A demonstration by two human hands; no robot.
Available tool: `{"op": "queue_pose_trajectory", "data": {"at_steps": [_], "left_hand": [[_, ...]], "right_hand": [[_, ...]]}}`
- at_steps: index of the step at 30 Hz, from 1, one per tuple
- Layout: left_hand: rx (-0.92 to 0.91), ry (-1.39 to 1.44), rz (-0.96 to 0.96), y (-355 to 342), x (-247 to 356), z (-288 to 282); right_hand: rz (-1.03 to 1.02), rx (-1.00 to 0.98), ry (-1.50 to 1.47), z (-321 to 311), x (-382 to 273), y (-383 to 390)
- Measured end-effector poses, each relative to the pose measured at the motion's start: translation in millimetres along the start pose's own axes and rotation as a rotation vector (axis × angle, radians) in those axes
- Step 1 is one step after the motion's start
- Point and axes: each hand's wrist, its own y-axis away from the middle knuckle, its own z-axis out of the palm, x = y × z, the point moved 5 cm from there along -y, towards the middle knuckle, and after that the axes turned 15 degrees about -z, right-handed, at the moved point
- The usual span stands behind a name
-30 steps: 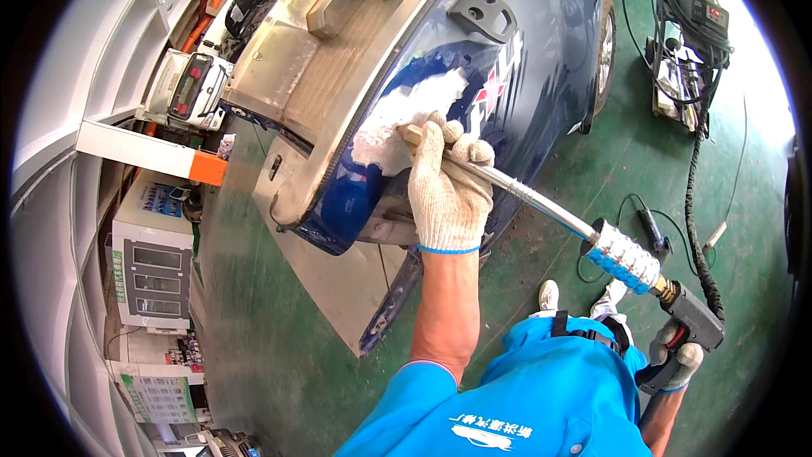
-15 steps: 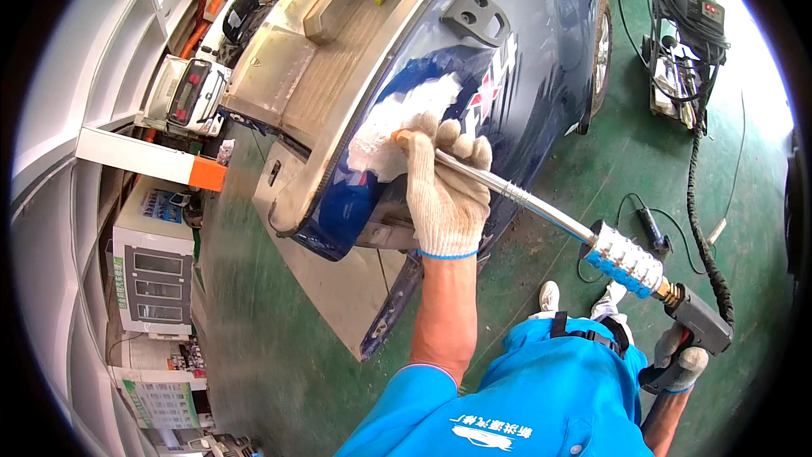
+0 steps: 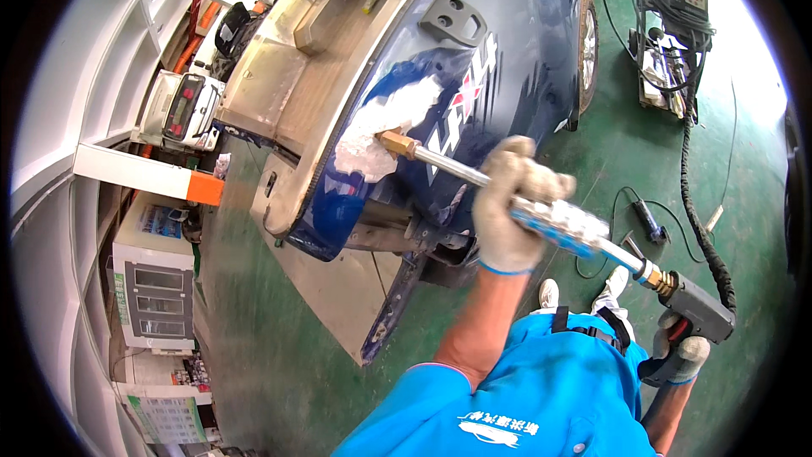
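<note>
A slide-hammer dent puller with a pistol grip reaches from my right side to the blue vehicle panel [image 3: 524,76]. Its brass tip [image 3: 397,144] meets the pale, paint-stripped patch [image 3: 365,155] near the panel's edge. My left hand [image 3: 514,203], gloved and slightly blurred, is closed round the near-tip end of the ribbed silver-and-blue sliding weight [image 3: 568,228], partway along the rod [image 3: 452,167]. At the other end, my gloved right hand [image 3: 683,354] is wrapped round the dark pistol grip [image 3: 698,311], by its red trigger.
A black braided cable [image 3: 698,211] runs from the pistol grip to a welding machine on a cart [image 3: 677,0]. On the green floor lie a corded power tool [image 3: 650,222] and a hammer [image 3: 631,245]. A detached panel strip [image 3: 393,309] juts out below the vehicle.
My left hand has left the tip and moved back along the rod onto the sliding weight. The weight has slid toward the panel. The right hand keeps its grip.
</note>
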Motion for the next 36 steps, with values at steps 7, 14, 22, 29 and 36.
{"op": "queue_pose_trajectory", "data": {"at_steps": [7, 14, 22, 29, 36], "left_hand": [[-0.157, 0.046, -0.228, 30, -108, 24], [-0.039, -0.045, -0.248, 31, -84, 28], [0.05, -0.061, -0.23, 22, -60, 5], [0.051, -0.102, -0.208, 21, -51, 7], [-0.021, -0.033, -0.178, 17, -49, 10]], "right_hand": [[-0.033, 0.093, 0.015, -2, -39, 21], [-0.001, 0.032, 0.06, -1, -19, 21], [0.079, -0.048, -0.03, 18, 8, 5], [0.067, -0.045, -0.052, 29, 12, 1], [0.05, -0.037, -0.036, 29, 12, -1]]}}
